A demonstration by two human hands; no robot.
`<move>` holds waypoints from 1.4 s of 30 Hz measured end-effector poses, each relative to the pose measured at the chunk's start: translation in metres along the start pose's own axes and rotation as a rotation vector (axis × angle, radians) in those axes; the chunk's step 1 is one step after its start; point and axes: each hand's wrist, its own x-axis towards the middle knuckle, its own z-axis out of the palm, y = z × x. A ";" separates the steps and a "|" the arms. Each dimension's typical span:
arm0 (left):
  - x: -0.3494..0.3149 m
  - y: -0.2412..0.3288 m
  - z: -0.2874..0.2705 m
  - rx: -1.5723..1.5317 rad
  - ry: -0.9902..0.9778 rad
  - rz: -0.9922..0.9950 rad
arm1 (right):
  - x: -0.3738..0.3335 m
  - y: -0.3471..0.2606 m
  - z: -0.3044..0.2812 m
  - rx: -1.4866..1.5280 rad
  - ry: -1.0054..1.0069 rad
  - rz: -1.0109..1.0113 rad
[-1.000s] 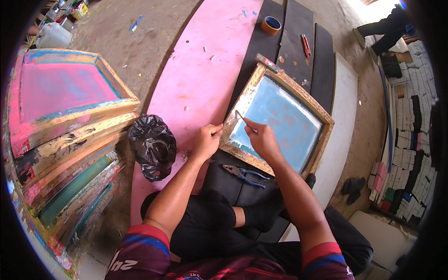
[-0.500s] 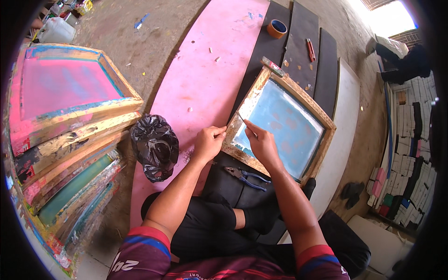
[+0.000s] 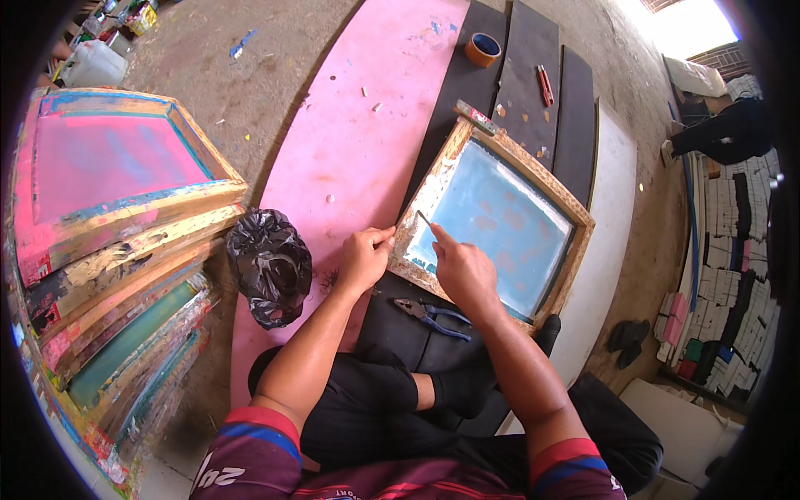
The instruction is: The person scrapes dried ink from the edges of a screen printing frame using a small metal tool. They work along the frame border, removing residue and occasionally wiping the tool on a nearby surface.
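Observation:
A wooden screen-printing frame (image 3: 575, 196) with a light blue mesh (image 3: 500, 221) lies tilted on dark boards before me. My left hand (image 3: 367, 260) is closed at the frame's left edge, thumb and forefinger pinching the wood. Over the frame's lower left part, my right hand (image 3: 467, 273) grips a thin dark tool (image 3: 424, 218). Its tip points at the left wooden bar; most of the tool is hidden in the fingers, so its kind is unclear. Pliers (image 3: 432, 318) with blue handles lie just below the frame. A small tube-like object (image 3: 475, 115) rests at its top corner.
A black plastic bag (image 3: 268, 267) sits on the pink board (image 3: 333, 150). Painted frames (image 3: 133, 204) are stacked at the left. Beyond my frame lie a tape roll (image 3: 482, 50) and a red cutter (image 3: 545, 86). Dark footwear (image 3: 629, 342) and stacked white bundles (image 3: 721, 275) are at the right.
My right hand has shifted slightly toward me, and the thin tool's tip has moved nearer along the left bar. My left hand keeps its place at the frame's edge. The whole view has shifted a little.

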 end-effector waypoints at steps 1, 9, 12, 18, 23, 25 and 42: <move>0.000 0.000 0.002 -0.003 0.001 0.004 | -0.001 -0.009 -0.003 -0.062 -0.018 0.017; 0.006 -0.022 0.011 0.009 0.086 0.078 | 0.003 -0.003 0.008 -0.018 -0.058 0.011; 0.002 -0.007 0.012 0.035 0.077 0.079 | 0.021 0.044 0.040 0.379 0.043 -0.120; 0.001 -0.005 0.003 0.066 0.080 0.084 | 0.011 0.038 0.043 0.076 0.151 -0.195; 0.002 -0.001 0.002 0.063 0.060 0.060 | 0.025 0.061 0.059 0.567 0.000 -0.092; 0.001 -0.003 0.001 0.080 0.048 0.047 | 0.017 0.055 0.050 0.220 0.096 -0.193; 0.003 -0.005 -0.007 -0.005 -0.021 -0.017 | 0.020 0.025 0.002 1.356 -0.429 0.527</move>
